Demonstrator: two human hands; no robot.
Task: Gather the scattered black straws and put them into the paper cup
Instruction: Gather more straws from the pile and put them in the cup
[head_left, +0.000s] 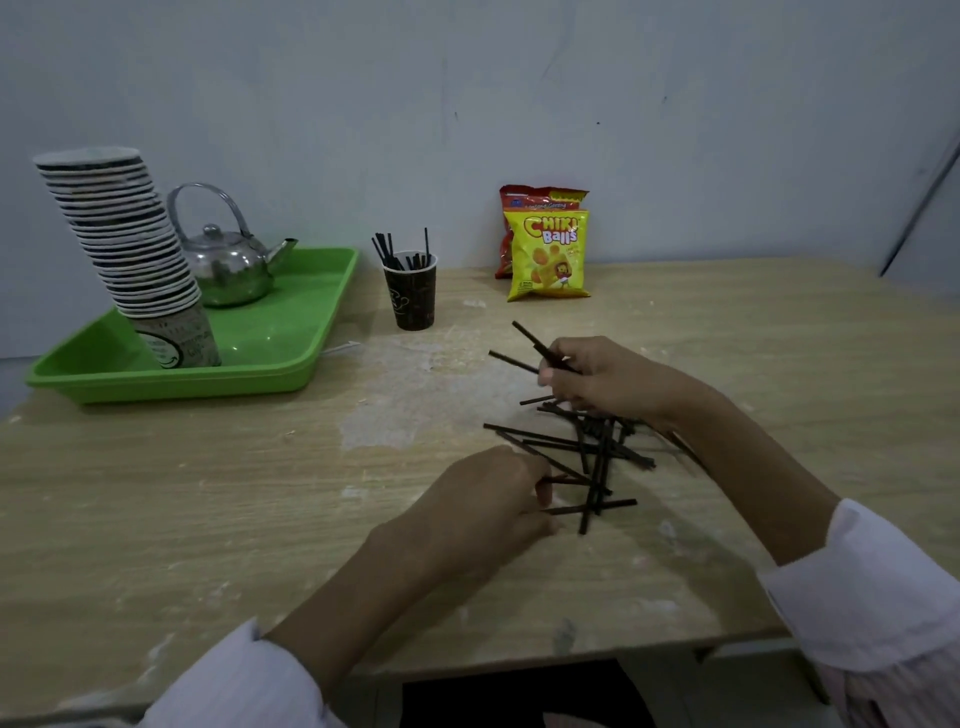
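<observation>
A heap of black straws lies crisscrossed on the wooden table, right of centre. My right hand rests at the heap's far side, closed on a few straws that stick out up and to the left. At the near left edge of the heap, my left hand has its fingers curled onto some straws. The dark paper cup stands upright further back, left of the heap, with several straws standing in it.
A green tray at the back left carries a tall leaning stack of paper cups and a metal kettle. Two snack bags lean on the wall behind the cup. The table's front edge is close to my sleeves.
</observation>
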